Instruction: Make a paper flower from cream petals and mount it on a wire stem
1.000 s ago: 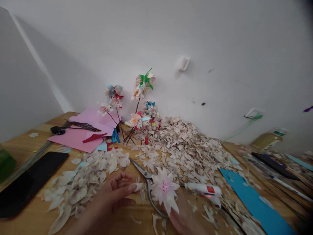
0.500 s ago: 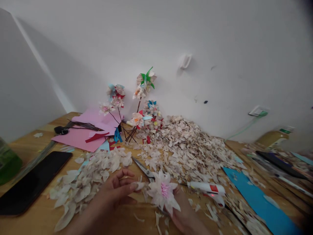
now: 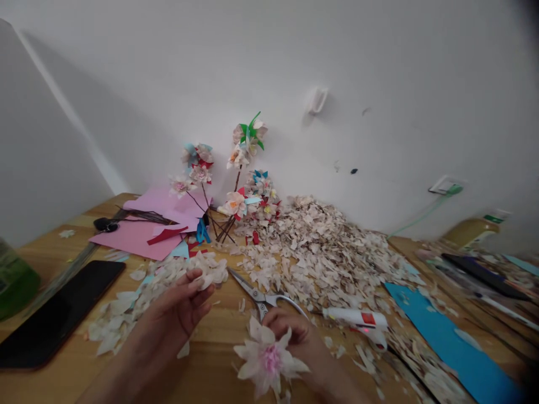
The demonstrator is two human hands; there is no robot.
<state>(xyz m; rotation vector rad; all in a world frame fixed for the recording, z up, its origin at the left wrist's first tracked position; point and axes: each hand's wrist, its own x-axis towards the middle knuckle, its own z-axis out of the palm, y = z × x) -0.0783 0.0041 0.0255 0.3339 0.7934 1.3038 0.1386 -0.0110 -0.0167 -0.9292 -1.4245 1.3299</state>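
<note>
My left hand (image 3: 179,308) is raised at the front edge of a pile of dry whitish petals (image 3: 122,322), its fingers curled. A pale petal (image 3: 197,284) shows between the thumb and fingers. In my right hand (image 3: 301,342) is a flower (image 3: 269,362) made of white petals with a fluffy pink centre, facing me; where the fingers grip it is partly hidden. Scissors (image 3: 256,294) lie with blades ajar just beyond the right hand, which covers part of one handle. A white glue gun (image 3: 356,318) with a small red light rests to the right.
Finished flowers on twigs (image 3: 236,205) stand before the wall, beside a large heap of dry petals (image 3: 328,247). Pink paper (image 3: 135,238), a black phone (image 3: 63,311) and a green bottle (image 3: 17,280) are left. Blue paper (image 3: 446,342) lies right.
My left hand has moved left and away from the flower, up to the petal pile. The flower has come lower and nearer to me in my right hand, uncovering the scissors' handle.
</note>
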